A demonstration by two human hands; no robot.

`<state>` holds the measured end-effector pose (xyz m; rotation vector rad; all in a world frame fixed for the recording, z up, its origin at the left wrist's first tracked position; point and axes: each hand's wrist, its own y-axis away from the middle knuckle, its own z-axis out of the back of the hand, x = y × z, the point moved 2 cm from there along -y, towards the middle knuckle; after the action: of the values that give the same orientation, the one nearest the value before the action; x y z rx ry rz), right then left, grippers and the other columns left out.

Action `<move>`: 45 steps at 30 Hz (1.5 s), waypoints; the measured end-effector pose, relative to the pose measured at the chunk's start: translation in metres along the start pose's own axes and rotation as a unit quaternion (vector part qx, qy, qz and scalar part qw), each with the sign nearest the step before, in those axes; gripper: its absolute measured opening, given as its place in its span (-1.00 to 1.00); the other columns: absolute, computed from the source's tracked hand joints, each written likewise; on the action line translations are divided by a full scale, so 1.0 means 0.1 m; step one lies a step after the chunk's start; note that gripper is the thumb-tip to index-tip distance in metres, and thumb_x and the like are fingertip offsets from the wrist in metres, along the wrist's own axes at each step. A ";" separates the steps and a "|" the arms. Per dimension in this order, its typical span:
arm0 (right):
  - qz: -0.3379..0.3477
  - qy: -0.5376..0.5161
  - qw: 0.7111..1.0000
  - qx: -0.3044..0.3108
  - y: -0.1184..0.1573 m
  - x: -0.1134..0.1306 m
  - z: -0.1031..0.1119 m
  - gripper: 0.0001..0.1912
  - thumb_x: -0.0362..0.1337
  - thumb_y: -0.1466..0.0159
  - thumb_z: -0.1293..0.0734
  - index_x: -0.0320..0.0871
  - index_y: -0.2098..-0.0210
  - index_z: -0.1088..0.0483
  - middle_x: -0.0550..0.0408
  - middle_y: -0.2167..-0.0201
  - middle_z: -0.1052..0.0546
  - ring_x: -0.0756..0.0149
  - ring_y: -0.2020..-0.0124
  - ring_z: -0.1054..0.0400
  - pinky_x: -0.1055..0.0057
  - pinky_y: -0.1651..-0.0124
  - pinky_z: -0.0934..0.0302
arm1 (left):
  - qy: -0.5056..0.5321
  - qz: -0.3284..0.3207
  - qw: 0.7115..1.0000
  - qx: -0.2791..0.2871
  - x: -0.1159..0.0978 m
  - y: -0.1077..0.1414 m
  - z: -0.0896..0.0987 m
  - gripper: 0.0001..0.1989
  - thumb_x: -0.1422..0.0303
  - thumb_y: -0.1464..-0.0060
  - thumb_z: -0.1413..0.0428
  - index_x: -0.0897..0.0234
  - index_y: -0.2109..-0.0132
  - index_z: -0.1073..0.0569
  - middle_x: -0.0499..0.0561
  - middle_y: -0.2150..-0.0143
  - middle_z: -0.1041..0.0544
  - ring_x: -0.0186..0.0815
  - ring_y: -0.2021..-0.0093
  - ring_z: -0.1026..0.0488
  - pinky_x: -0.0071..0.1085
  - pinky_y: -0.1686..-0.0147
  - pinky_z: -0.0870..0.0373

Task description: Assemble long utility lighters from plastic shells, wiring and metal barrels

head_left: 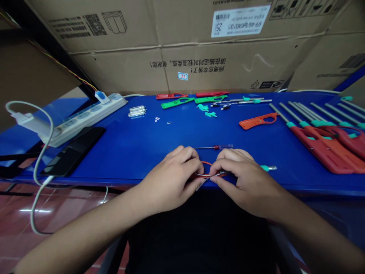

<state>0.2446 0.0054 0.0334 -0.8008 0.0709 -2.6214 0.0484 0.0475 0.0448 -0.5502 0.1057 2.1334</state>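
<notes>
Head view: both hands are bent over the near edge of the blue bench (148,152), thumbs and fingers drawn together around an orange-red plastic handle piece with a curved loop (206,163). The left hand (182,171) grips its left end and the right hand (238,171) its right part, with a thin white wire (203,175) running between their fingertips; the fingers hide much of the piece. A silver metal tube end with a teal collar (268,168) shows beyond the right hand.

Just behind the hands lies a screwdriver with a red and clear handle (224,147). Farther back are two green plastic handle shells (177,102), two red plastic handle shells (171,96), small teal plastic parts (211,114) and slim metal tubes with teal collars and wires (253,101). An orange plastic handle shell (258,121) lies nearer the right side, beside a row of red and orange lighters with long metal tubes (322,152). Toward the left stand out clear cylinders (137,111), a black phone (74,151) and a white power strip (85,118).
</notes>
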 end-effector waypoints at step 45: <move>-0.026 -0.004 0.999 0.030 -0.03 0.06 0.01 -0.88 -0.33 -0.34 -0.23 -0.04 0.28 -0.40 0.09 0.23 -0.45 0.18 0.10 -0.30 0.09 -0.06 -0.15 | -0.060 -0.078 0.992 -0.073 0.09 0.24 -0.02 -0.80 0.33 -0.32 -0.08 0.21 -0.02 -0.51 0.08 -0.01 -0.48 -0.20 0.03 -0.38 -0.22 0.05 -0.32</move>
<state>0.2395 0.0057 0.0380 -0.8028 -0.0315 -2.6551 0.0253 0.0403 0.0363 -0.4958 -0.1565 2.0247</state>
